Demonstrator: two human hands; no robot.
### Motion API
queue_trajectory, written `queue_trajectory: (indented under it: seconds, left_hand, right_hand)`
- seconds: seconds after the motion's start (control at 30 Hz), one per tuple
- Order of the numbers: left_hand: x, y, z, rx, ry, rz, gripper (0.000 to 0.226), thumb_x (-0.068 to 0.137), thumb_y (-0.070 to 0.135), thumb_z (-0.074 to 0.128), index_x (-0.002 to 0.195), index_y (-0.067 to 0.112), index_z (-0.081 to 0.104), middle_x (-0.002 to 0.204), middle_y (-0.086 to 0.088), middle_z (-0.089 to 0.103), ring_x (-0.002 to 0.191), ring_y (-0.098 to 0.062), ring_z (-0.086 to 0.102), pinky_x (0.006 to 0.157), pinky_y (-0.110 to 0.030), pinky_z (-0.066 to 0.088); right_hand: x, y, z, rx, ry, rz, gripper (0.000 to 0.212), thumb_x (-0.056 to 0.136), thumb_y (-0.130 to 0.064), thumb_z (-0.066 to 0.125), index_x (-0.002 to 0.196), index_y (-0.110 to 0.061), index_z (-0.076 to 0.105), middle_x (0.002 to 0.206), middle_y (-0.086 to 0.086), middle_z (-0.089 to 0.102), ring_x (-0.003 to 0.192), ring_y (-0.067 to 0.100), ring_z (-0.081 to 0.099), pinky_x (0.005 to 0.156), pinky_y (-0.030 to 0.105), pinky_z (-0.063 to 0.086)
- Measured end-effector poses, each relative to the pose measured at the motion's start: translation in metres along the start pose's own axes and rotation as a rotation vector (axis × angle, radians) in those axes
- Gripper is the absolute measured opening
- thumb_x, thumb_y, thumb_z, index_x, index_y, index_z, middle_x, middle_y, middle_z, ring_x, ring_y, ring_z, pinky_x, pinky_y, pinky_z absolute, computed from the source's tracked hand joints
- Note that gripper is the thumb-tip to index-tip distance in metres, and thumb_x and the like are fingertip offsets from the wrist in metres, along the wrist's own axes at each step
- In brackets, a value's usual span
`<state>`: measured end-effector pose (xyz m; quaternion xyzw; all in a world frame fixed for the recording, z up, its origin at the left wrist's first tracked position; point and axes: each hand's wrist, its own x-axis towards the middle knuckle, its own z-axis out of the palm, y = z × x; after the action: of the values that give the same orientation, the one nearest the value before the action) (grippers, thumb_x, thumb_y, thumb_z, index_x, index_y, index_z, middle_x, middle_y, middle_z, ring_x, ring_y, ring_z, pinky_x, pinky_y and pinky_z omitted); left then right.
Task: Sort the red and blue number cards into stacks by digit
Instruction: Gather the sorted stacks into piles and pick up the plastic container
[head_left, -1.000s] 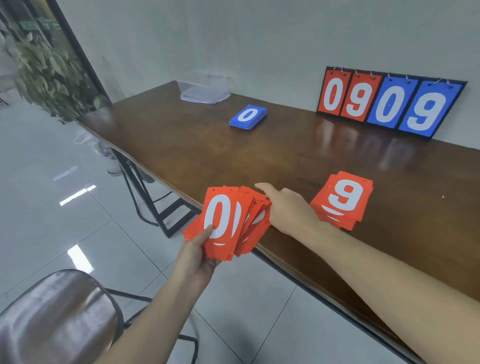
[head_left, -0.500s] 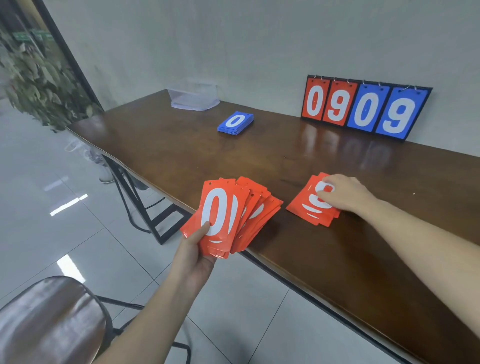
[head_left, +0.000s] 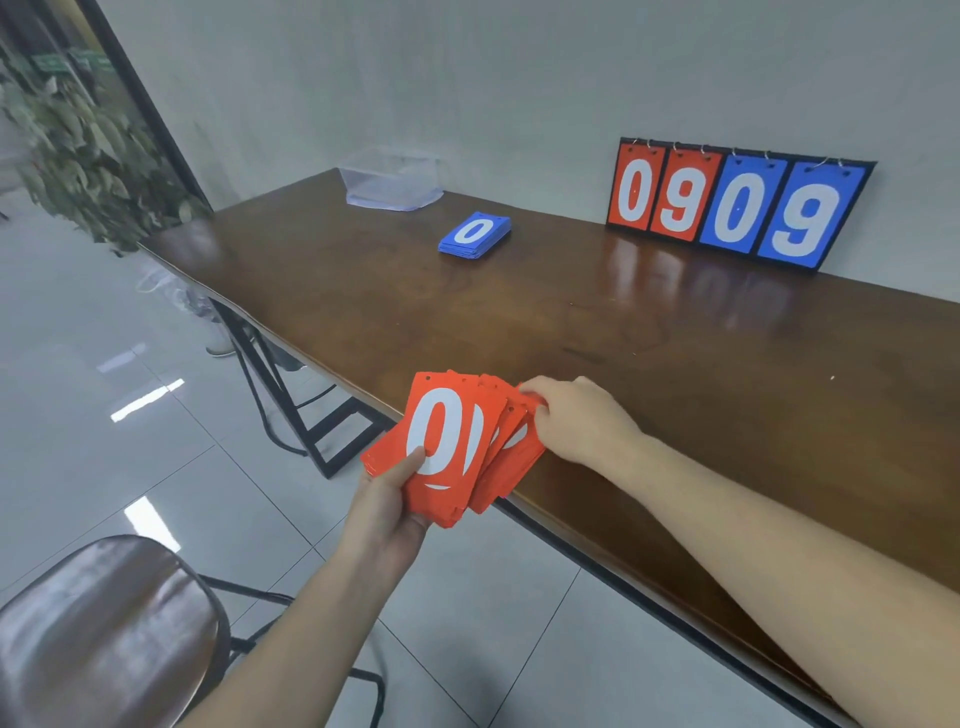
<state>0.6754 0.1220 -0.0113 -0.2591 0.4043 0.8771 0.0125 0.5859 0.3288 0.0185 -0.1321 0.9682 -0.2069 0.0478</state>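
- Here, the left hand (head_left: 387, 512) holds a fanned stack of red plastic number cards (head_left: 452, 447) from below, thumb pressed on the top card, which shows a white 0; its grip is clamped on the fan.
- The right hand (head_left: 576, 421) meets the fan's right edge, fingers curled and pinching the rightmost cards there.
- The fan hangs over the near edge of the dark brown wooden surface (head_left: 649, 338), between the two hands.
- A neat stack of blue number cards (head_left: 475, 235) topped by a 0 lies farther back on the surface, well apart from both hands.
- A flip scoreboard reading 0909 (head_left: 737, 205) leans against the wall.
- A clear plastic box (head_left: 392, 179) sits near the far corner.
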Motion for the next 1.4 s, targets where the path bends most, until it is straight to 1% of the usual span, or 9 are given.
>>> queue_trajectory:
  seconds: [0.23, 0.37, 0.47, 0.6, 0.7, 0.83, 1.0, 1.13, 1.4]
  left_hand:
    - [-0.006, 0.014, 0.017, 0.153, -0.070, 0.272, 0.040, 0.091, -0.001, 0.067, 0.121, 0.024, 0.056, 0.109, 0.000, 0.076, 0.100, -0.027, 0.073, 0.085, -0.047, 0.060]
    - [-0.002, 0.022, 0.035, 0.388, -0.097, 0.478, 0.041, 0.089, 0.008, 0.074, 0.122, 0.025, 0.057, 0.116, 0.002, 0.072, 0.103, -0.022, 0.072, 0.077, -0.036, 0.061]
    - [0.001, 0.023, 0.048, 0.568, -0.134, 0.673, 0.041, 0.088, 0.017, 0.076, 0.117, 0.039, 0.057, 0.116, 0.016, 0.066, 0.106, -0.009, 0.068, 0.075, -0.028, 0.061]
    - [0.012, 0.020, 0.055, 0.804, -0.266, 0.899, 0.050, 0.090, 0.016, 0.073, 0.111, 0.057, 0.054, 0.130, 0.016, 0.054, 0.124, -0.014, 0.057, 0.090, -0.035, 0.059]
    - [0.019, 0.012, 0.055, 0.883, -0.284, 0.863, 0.046, 0.091, 0.014, 0.071, 0.112, 0.047, 0.048, 0.118, 0.034, 0.051, 0.123, -0.007, 0.055, 0.093, -0.026, 0.057]
    - [0.028, 0.016, 0.055, 0.992, -0.318, 0.889, 0.078, 0.090, 0.009, 0.072, 0.130, 0.062, 0.032, 0.117, 0.056, 0.036, 0.118, 0.013, 0.049, 0.094, -0.014, 0.051]
    - [0.039, 0.017, 0.049, 1.169, -0.367, 0.952, 0.072, 0.092, 0.022, 0.069, 0.127, 0.071, 0.031, 0.122, 0.027, 0.037, 0.123, 0.011, 0.042, 0.096, -0.018, 0.052]
    - [0.044, 0.016, 0.047, 1.152, -0.281, 1.007, 0.044, 0.088, 0.034, 0.066, 0.120, 0.051, 0.041, 0.127, 0.025, 0.029, 0.123, 0.017, 0.034, 0.093, -0.006, 0.046]
    - [0.038, 0.011, 0.066, 0.723, -0.259, 0.711, 0.068, 0.093, 0.010, 0.069, 0.139, 0.044, 0.032, 0.121, 0.015, 0.048, 0.107, 0.001, 0.058, 0.085, -0.016, 0.054]
  right_hand:
    - [0.014, -0.003, -0.005, 0.355, -0.021, 0.087, 0.062, 0.092, -0.028, 0.051, 0.151, -0.030, 0.034, 0.139, 0.001, 0.057, 0.126, 0.026, 0.053, 0.103, 0.040, 0.046]
    - [0.020, -0.006, -0.014, 0.982, 0.157, 0.190, 0.052, 0.094, -0.019, 0.051, 0.145, -0.028, 0.045, 0.123, -0.006, 0.061, 0.104, 0.007, 0.060, 0.081, 0.024, 0.046]
    - [0.021, -0.008, -0.019, 1.220, 0.210, 0.175, 0.041, 0.100, -0.040, 0.052, 0.139, -0.027, 0.051, 0.125, -0.005, 0.064, 0.110, 0.010, 0.064, 0.089, 0.028, 0.052]
    - [0.012, -0.010, -0.025, 1.240, 0.198, 0.208, 0.084, 0.070, -0.083, 0.058, 0.133, -0.029, 0.046, 0.115, -0.003, 0.067, 0.105, 0.013, 0.068, 0.095, 0.035, 0.055]
    - [0.007, -0.010, -0.021, 1.159, 0.211, 0.238, 0.091, 0.063, -0.083, 0.055, 0.131, -0.024, 0.040, 0.114, -0.001, 0.063, 0.104, 0.012, 0.063, 0.091, 0.029, 0.050]
    - [0.013, -0.003, -0.010, 1.080, 0.219, 0.278, 0.052, 0.084, -0.064, 0.065, 0.117, -0.027, 0.050, 0.107, -0.006, 0.067, 0.096, 0.010, 0.067, 0.083, 0.026, 0.054]
    - [0.019, -0.002, -0.005, 1.067, 0.374, 0.218, 0.013, 0.102, -0.040, 0.052, 0.105, -0.028, 0.054, 0.102, -0.007, 0.063, 0.096, 0.012, 0.065, 0.068, 0.017, 0.050]
    - [0.020, -0.008, 0.000, 1.012, 0.386, 0.141, 0.018, 0.097, -0.045, 0.059, 0.103, -0.029, 0.054, 0.103, -0.012, 0.062, 0.092, 0.007, 0.064, 0.060, 0.005, 0.047]
    - [0.033, -0.016, 0.009, 1.148, 0.411, 0.273, 0.030, 0.094, -0.053, 0.061, 0.093, -0.023, 0.057, 0.090, -0.006, 0.069, 0.077, 0.005, 0.070, 0.060, 0.014, 0.049]
